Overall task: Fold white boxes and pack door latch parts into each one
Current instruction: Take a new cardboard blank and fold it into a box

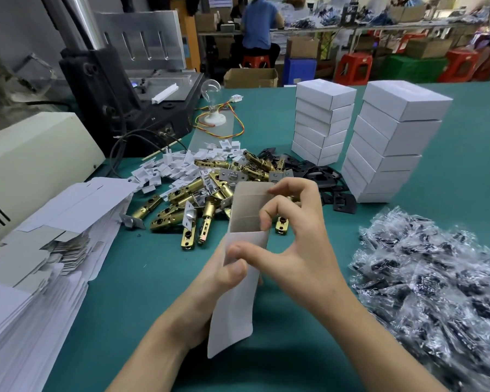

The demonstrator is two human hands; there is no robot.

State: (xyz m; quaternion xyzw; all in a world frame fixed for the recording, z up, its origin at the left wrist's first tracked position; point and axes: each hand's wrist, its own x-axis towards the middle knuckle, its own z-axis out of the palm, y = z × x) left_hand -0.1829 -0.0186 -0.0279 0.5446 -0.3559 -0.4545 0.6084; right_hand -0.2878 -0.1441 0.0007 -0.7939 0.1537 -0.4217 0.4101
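Entry, as I read it from the remote desk:

- White box (246, 222) – half-folded, held upright at centre above the table, top open, lid flap standing.
- Right hand (292, 236) – pinching the upper wall: thumb outside, forefinger hooked into the opening, another fingertip on the flap.
- Left hand (224, 278) – gripping the lower panel, thumb in front; its fingers are hidden behind the card.
- Obscured: the box interior is in shadow and I cannot tell its contents. The clear bags (436, 278) run off the right edge, with dark parts inside that are indistinct.
- Surface: green table (153, 278).
- Flat box blanks (40, 264) at left.
- Two stacks of closed boxes (391, 142) beyond.
- Brass latches (187, 199) heaped just behind the box.
- Black plates (323, 171) beside them.
- Room: grey machine (119, 89) rear left, workshop benches blurred.
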